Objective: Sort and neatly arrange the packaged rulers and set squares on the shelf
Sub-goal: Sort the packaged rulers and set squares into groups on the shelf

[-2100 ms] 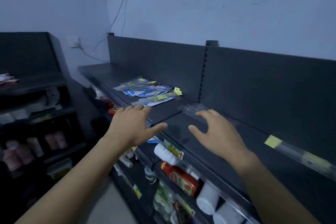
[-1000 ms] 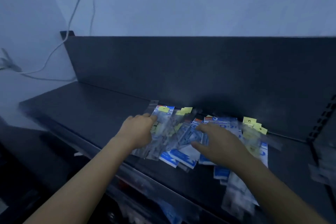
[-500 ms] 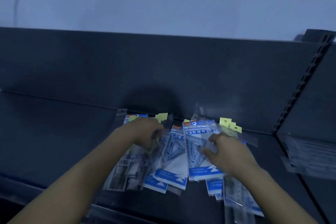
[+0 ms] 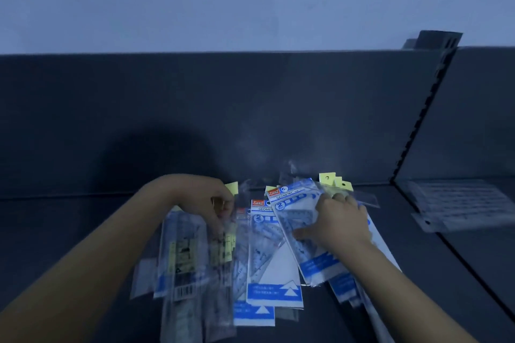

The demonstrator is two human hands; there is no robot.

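Note:
A loose pile of clear-bagged rulers and set squares lies on the dark shelf (image 4: pixel 69 231). My right hand (image 4: pixel 338 224) grips a blue-and-white set square pack (image 4: pixel 295 203) by its right side, tilting it up off the pile. Beside it lies another set square pack (image 4: pixel 274 267), flat. My left hand (image 4: pixel 206 202) has its fingers curled down onto the ruler packs (image 4: pixel 184 256) at the pile's left, pinching their top ends. Yellow hang tags (image 4: pixel 333 181) stick out behind the pile.
The shelf's dark back panel (image 4: pixel 195 108) rises right behind the pile. A slotted upright (image 4: pixel 423 108) splits the shelf from the section to the right, where a clear packet (image 4: pixel 459 205) lies. Bare shelf extends to the left.
My right hand has lifted the top set square pack up and to the right. My left hand has closed on the ruler packs. The view has moved closer.

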